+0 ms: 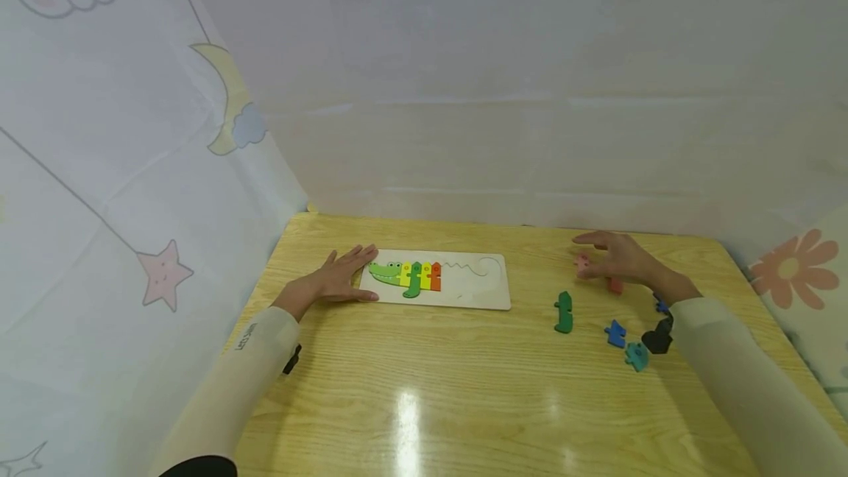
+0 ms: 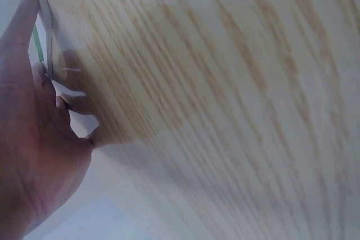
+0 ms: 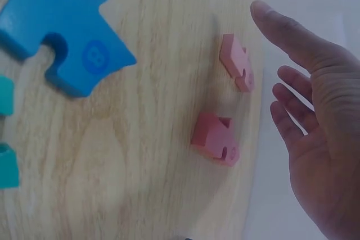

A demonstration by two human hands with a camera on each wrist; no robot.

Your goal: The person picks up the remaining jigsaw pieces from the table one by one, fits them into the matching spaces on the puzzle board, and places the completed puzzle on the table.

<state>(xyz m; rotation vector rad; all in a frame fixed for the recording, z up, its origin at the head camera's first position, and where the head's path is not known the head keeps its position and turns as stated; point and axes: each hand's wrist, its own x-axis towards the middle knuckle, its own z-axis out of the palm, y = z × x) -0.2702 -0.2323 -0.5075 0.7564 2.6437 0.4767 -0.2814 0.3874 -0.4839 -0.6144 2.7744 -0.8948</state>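
A white puzzle board (image 1: 477, 285) with a crocodile lies on the table; the green head (image 1: 386, 274), yellow and green pieces and an orange-red piece (image 1: 435, 277) sit in its left part. My left hand (image 1: 341, 276) is spread at the board's left end, fingers on its far corner and thumb on the near one. My right hand (image 1: 623, 258) hovers over the table's right side, thumb and fingers apart around a pink puzzle piece (image 1: 582, 265). A red-pink piece (image 1: 615, 285) lies below that hand. In the right wrist view, both pinkish pieces (image 3: 236, 63) lie apart from my fingers.
Right of the board lie a dark green piece (image 1: 564, 312), a blue piece (image 1: 615, 333) and a teal piece (image 1: 637, 356). Another blue piece (image 1: 660, 303) is partly hidden by my right wrist. A pale curtain (image 1: 464, 153) stands behind the table.
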